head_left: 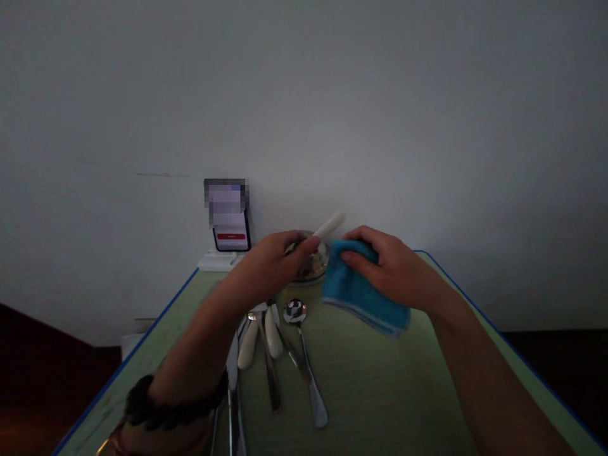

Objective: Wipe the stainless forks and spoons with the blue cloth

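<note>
My left hand is closed on a utensil with a white handle that sticks up and to the right, above a small metal bowl. My right hand grips a folded blue cloth just right of the utensil and the bowl. The utensil's working end is hidden between my hand and the cloth. Beads circle my left wrist.
Several pieces of cutlery lie on the green table: a metal spoon, white-handled pieces, knives under my left forearm. A phone stands on a white base against the wall. The table's blue edges run along both sides.
</note>
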Demonstrator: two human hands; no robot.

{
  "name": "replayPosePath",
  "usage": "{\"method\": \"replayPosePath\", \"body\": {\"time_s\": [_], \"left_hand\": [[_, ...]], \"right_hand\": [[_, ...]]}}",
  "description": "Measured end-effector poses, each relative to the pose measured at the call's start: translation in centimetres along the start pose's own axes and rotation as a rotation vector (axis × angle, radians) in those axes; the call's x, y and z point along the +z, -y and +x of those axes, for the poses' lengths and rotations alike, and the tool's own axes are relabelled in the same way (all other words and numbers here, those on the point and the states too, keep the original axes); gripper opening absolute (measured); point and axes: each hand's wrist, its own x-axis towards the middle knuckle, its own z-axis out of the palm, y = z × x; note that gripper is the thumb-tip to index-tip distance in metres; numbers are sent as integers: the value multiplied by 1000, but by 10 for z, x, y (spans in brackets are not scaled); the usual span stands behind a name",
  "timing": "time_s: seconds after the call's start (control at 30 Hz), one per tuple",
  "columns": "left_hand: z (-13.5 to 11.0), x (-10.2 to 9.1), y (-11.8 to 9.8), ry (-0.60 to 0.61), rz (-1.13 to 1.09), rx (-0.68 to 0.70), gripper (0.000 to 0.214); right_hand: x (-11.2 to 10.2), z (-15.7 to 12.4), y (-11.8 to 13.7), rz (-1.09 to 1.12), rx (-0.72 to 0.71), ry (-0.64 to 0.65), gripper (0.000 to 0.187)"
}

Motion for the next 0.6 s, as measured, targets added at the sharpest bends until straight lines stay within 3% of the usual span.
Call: {"method": "replayPosePath", "body": {"time_s": [0.1, 0.27, 0.37, 0.47, 0.53, 0.6], "left_hand": [[-1, 3, -1, -20, -62, 37, 35], [-4, 0, -2, 42, -133, 75, 29], [-4, 0, -6, -75, -146, 18, 32], [-2, 3, -9, -212, -175, -28, 35], [-1, 5, -10, -230, -141, -29, 36], [-1, 6, -11, -219, -113, -31, 36]], "right_hand": [[0, 1, 3, 64, -28, 85, 15], [7, 4, 2, 179, 45, 42, 19], [15, 5, -4, 307, 136, -12, 33], [22, 6, -7, 535, 291, 67, 43], [27, 6, -7, 718, 361, 134, 40], [30, 6, -6, 852, 387, 109, 36]]}}
